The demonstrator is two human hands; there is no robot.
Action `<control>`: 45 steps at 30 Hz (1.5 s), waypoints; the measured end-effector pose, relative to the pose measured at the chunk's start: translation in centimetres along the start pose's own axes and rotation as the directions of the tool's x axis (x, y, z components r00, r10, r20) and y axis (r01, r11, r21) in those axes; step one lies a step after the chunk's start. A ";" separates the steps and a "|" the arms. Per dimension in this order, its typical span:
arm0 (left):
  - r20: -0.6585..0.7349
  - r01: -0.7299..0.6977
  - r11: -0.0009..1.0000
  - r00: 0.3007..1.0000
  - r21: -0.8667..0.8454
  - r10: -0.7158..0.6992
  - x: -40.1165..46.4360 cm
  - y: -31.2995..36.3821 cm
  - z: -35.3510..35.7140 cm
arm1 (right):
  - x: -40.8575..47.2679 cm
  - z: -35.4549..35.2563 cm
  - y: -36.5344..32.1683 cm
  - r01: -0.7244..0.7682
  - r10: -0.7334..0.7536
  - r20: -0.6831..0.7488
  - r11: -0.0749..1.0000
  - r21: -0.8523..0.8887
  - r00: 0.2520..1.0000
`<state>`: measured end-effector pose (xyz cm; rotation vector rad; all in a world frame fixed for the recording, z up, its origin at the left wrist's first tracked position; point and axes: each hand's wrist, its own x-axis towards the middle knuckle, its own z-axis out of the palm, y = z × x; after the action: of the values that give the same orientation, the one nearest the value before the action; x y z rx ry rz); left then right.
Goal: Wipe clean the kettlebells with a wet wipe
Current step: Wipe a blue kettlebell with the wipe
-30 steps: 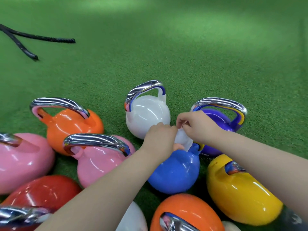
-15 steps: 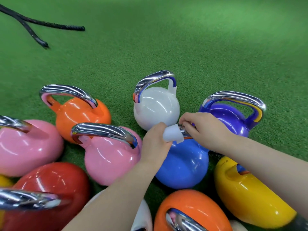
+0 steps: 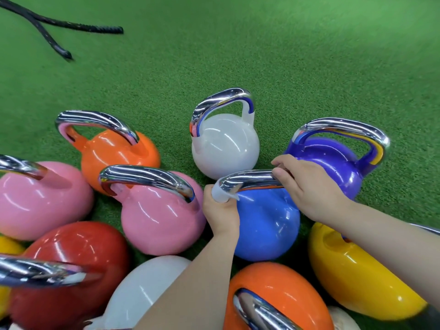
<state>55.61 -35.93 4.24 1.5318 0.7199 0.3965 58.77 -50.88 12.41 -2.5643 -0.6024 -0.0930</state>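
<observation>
On the green turf [image 3: 285, 55], centre of the cluster: blue kettlebell [image 3: 266, 225] is the one being worked. Left hand [image 3: 220, 210] is curled around the white wet wipe [image 3: 220, 195], wrapping it over the 9 o'clock end of the chrome handle [image 3: 247, 181]. Right hand [image 3: 309, 186] has fingers closed over the 3 o'clock end, likely bracing the bell so it doesn't rock while the wipe is worked along the bar. Handle is a polished, mirror-like loop; body is a glossy painted ball, smooth, should wipe easily. Neighbours packed tight: pink kettlebell [image 3: 162, 217] at 9, white kettlebell [image 3: 225, 146] at 12, purple kettlebell [image 3: 333, 163] at 2, yellow kettlebell [image 3: 362, 277] at 4, orange kettlebell [image 3: 281, 294] at 6. Same gloss, same chrome. Black braided battle rope [image 3: 59, 22] lies at 11, well apart on the coarse turf.
</observation>
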 end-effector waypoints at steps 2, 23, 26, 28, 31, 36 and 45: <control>0.020 0.008 1.000 1.000 -0.022 -0.008 -0.4 -0.3 -0.1 | -0.3 0.0 0.0 -0.021 0.020 0.007 0.999 0.029 1.000; 0.406 -0.218 0.924 0.911 0.314 0.077 1.2 4.1 -2.2 | -0.1 0.6 0.4 -0.069 0.070 0.059 0.997 -0.020 0.996; 0.619 -0.540 0.632 0.776 0.556 0.118 1.6 6.9 -2.1 | -0.1 0.5 0.4 -0.082 0.082 0.073 0.997 0.006 0.994; 0.721 -0.691 0.387 0.687 0.611 0.088 1.5 8.9 -1.5 | 0.0 0.3 0.3 -0.094 0.089 0.088 0.994 0.062 0.992; 0.798 -0.798 0.108 0.600 0.593 0.048 0.7 10.5 0.0 | 0.2 0.1 0.4 -0.182 0.132 0.164 0.924 0.337 0.978; 0.846 -0.843 -0.078 0.532 0.533 0.028 -0.4 11.5 1.9 | 1.3 -0.7 2.0 -0.461 0.514 0.200 0.449 0.766 0.834; 0.865 -0.842 -0.236 0.502 0.485 -0.011 -2.7 11.9 5.5 | 0.0 -0.8 4.2 -0.549 0.718 0.264 0.194 0.813 0.644</control>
<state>59.59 -41.45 15.80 3.2470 -0.5850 -0.2726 60.61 -54.56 11.19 -1.5513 0.5031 0.2278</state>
